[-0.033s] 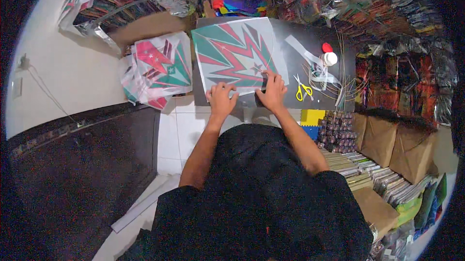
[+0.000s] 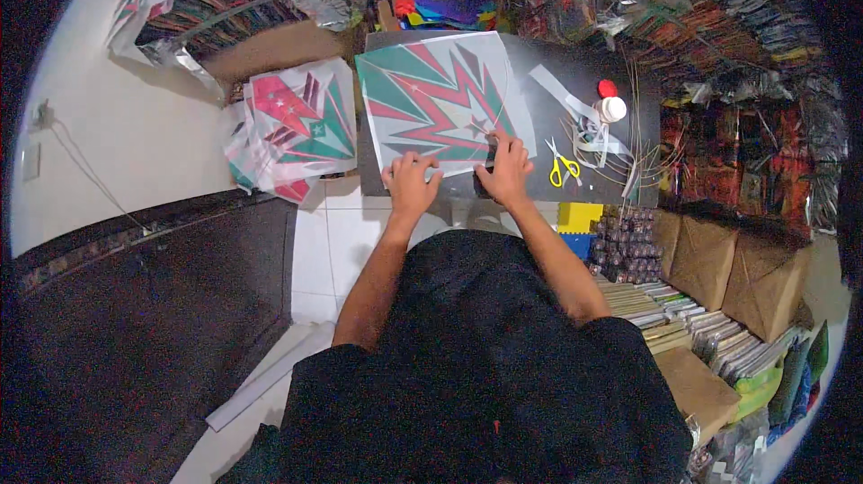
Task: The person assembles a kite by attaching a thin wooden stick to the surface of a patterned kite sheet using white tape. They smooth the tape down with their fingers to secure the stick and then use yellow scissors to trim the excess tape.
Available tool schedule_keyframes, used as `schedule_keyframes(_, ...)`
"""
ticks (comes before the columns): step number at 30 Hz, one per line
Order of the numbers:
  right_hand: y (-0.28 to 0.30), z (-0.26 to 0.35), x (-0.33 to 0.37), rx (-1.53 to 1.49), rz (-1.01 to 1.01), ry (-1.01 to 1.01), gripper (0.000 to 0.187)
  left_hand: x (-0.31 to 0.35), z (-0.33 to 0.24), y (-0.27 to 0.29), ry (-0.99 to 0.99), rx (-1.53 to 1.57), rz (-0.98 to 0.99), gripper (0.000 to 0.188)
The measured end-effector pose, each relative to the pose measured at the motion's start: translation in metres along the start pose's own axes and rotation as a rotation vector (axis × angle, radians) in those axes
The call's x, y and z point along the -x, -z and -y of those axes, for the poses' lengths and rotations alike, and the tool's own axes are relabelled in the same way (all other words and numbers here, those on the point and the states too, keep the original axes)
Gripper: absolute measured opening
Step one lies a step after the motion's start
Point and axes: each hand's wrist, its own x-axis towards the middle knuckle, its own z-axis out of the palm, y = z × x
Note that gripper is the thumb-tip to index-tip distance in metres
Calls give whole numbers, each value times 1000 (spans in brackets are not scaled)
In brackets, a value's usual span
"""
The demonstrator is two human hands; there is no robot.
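Observation:
A thin white sheet (image 2: 431,88) printed with green and red jagged shapes and a star lies on the dark table (image 2: 562,106). It looks like kite paper; a fine curved line, perhaps a thin stick, runs over its right part. At its near edge, my left hand (image 2: 413,186) rests with bent fingers on the lower left part, thumb apart. My right hand (image 2: 507,174) touches the lower right part, its fingers bent and spread from the thumb. Right of the sheet lie yellow-handled scissors (image 2: 564,169), a white bottle (image 2: 613,110) with a red cap (image 2: 608,88), and whitish strips (image 2: 598,138).
More printed sheets (image 2: 306,129) are piled left of the table. Thin sticks (image 2: 636,124) lie along its right side. Stacked wrapped packages (image 2: 746,151) and brown boxes (image 2: 764,277) stand at the right. A dark panel (image 2: 162,322) fills the lower left.

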Motion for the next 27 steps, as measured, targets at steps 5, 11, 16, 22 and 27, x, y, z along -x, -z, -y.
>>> schedule_keyframes(5, -3, -1, 2, -18, -49, 1, 78, 2, 1, 7, -72, 26, 17, 20)
schedule_keyframes(11, -12, -7, 9, -81, 37, 223, 51, 6, 4, 7, -159, 38, 80, 24)
schedule_keyframes(16, -21, 1, 17, -51, 135, 265, 41, 10, 7, 2, -155, 48, 52, 21)
schedule_keyframes(22, -28, 6, 19, -45, 125, 322, 40, 10, 4, 2, -90, 98, 85, 19)
schedule_keyframes(27, -24, 13, 20, -52, 148, 292, 40, 9, 1, -3, -34, 97, 90, 23)
